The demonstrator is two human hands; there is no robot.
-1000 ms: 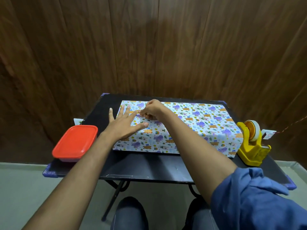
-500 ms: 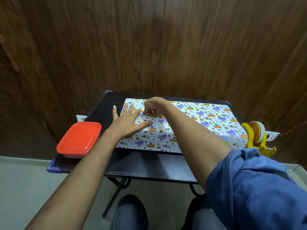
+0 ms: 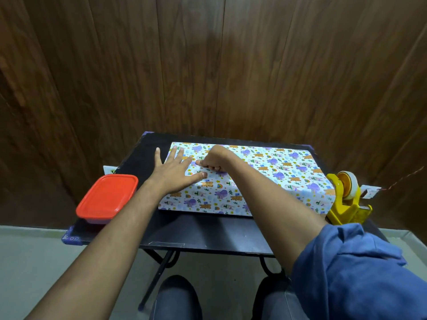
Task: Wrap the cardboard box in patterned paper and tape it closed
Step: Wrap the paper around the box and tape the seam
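Observation:
The box wrapped in white patterned paper (image 3: pixel 277 167) lies flat across the black table (image 3: pixel 208 229). My left hand (image 3: pixel 175 172) rests flat on the box's left end with its fingers spread; the little finger reaches past the paper onto the table. Just to the right of it, my right hand (image 3: pixel 215 158) sits on top of the paper with its fingers curled under and its thumb stretched left, pressing the paper. No tape piece is visible under the thumb. The cardboard itself is hidden by the paper.
A yellow tape dispenser (image 3: pixel 346 199) with a tape roll stands at the table's right edge. A red lidded container (image 3: pixel 107 197) sits at the left front corner. A wooden wall rises right behind the table. My knees show below the table's front edge.
My right thumb has stretched out leftwards on the paper, close to my left hand's fingertips. My left hand stays flat in the same spot. The view has shifted slightly.

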